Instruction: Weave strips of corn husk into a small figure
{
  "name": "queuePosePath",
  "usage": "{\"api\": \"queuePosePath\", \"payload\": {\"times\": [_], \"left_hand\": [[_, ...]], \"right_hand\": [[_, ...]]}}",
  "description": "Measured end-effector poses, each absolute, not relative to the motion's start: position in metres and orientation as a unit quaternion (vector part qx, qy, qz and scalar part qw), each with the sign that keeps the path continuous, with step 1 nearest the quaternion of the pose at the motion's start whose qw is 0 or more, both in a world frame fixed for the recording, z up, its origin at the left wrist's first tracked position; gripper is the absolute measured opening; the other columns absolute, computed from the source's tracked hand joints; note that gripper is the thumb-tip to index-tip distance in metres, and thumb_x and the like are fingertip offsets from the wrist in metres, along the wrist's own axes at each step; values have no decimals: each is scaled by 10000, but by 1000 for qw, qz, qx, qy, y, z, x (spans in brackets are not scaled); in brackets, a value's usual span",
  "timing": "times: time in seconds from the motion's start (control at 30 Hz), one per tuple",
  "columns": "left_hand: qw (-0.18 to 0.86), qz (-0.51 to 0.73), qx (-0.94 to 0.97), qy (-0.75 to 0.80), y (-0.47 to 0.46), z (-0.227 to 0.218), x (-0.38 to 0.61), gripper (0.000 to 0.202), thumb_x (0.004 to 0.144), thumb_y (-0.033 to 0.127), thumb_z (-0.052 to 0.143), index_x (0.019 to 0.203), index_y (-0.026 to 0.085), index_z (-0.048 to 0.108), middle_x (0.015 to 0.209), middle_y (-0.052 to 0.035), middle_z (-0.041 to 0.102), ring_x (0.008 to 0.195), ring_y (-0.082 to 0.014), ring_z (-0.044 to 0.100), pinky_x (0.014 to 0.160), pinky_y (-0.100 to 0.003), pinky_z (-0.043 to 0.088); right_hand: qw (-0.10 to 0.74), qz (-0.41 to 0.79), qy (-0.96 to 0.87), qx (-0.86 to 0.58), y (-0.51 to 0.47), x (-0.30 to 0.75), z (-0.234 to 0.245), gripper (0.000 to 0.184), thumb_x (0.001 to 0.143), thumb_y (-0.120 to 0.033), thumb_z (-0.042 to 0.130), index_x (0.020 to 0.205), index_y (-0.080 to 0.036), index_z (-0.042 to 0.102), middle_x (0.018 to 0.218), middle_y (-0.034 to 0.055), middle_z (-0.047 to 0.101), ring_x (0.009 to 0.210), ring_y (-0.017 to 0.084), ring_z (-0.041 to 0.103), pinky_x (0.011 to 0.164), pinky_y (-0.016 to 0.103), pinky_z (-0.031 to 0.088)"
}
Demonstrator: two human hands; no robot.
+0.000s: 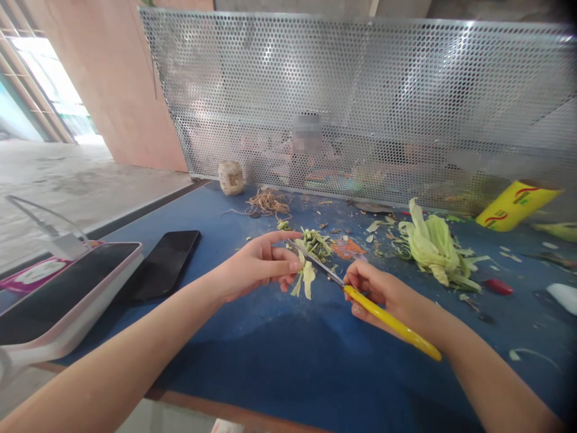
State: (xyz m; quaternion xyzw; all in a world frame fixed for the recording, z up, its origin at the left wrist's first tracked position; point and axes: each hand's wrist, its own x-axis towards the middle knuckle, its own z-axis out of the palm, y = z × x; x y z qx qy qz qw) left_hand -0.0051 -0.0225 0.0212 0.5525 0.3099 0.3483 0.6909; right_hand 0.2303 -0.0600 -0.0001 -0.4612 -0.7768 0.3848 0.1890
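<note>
My right hand [378, 288] is closed around a knife [383, 319] with a long yellow handle, gripping it near the blade. The narrow metal blade points up and left to my left hand [261, 261]. Between the thumb and fingers of that hand is a strip of pale green leaf [307, 278], hanging down beside the blade. Just behind the blade lies a small heap of cut green shreds [317, 242] on the blue tabletop [270, 355]. Farther right sits a loose head of pale leafy vegetable [430, 246].
To the left lie a black phone [164, 264] and a pale-cased device [67, 300] with a cable. Brown string [269, 202] and a worn block [231, 178] are behind. A yellow tube [518, 205] leans at right. A perforated metal screen [360, 90] borders the back.
</note>
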Motion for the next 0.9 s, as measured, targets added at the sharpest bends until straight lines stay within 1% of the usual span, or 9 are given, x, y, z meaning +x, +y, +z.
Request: {"api": "queuePosePath", "payload": {"times": [0.2, 0.4, 0.57, 0.77, 0.9], "left_hand": [[689, 341, 552, 322, -23, 23, -5, 538, 688, 118, 651, 1170, 129, 412, 664, 8, 617, 492, -79, 530, 474, -207, 433], [686, 344, 556, 319, -24, 22, -4, 530, 701, 118, 637, 1177, 121, 403, 610, 22, 591, 497, -83, 522, 483, -213, 440], [691, 347, 545, 324, -23, 21, -4, 540, 679, 122, 660, 1165, 128, 424, 651, 9, 610, 508, -93, 545, 486, -220, 444], [700, 343, 538, 322, -23, 21, -4, 535, 672, 121, 667, 1154, 133, 434, 631, 18, 605, 502, -76, 527, 489, -201, 441], [705, 349, 530, 315, -22, 21, -5, 549, 628, 109, 694, 1122, 136, 456, 657, 11, 614, 515, -78, 536, 485, -195, 445]], "right_hand": [[195, 386, -775, -460, -61, 229, 2, 255, 769, -389, 526, 802, -207, 351, 755, -18, 426, 650, 90, 402, 590, 201, 384], [197, 386, -772, -464, -61, 229, 2, 258, 764, -395, 533, 805, -205, 363, 746, -16, 435, 640, 93, 399, 584, 213, 383], [190, 390, -771, -466, -59, 230, 1, 276, 743, -387, 560, 781, -205, 355, 702, -32, 404, 606, 84, 363, 562, 205, 367], [200, 396, -766, -466, -58, 231, 0, 300, 735, -397, 565, 750, -206, 335, 688, -42, 373, 588, 75, 335, 531, 191, 345], [203, 394, -758, -479, -55, 231, -2, 325, 721, -415, 566, 737, -209, 316, 670, -47, 366, 573, 74, 333, 521, 194, 334]]}}
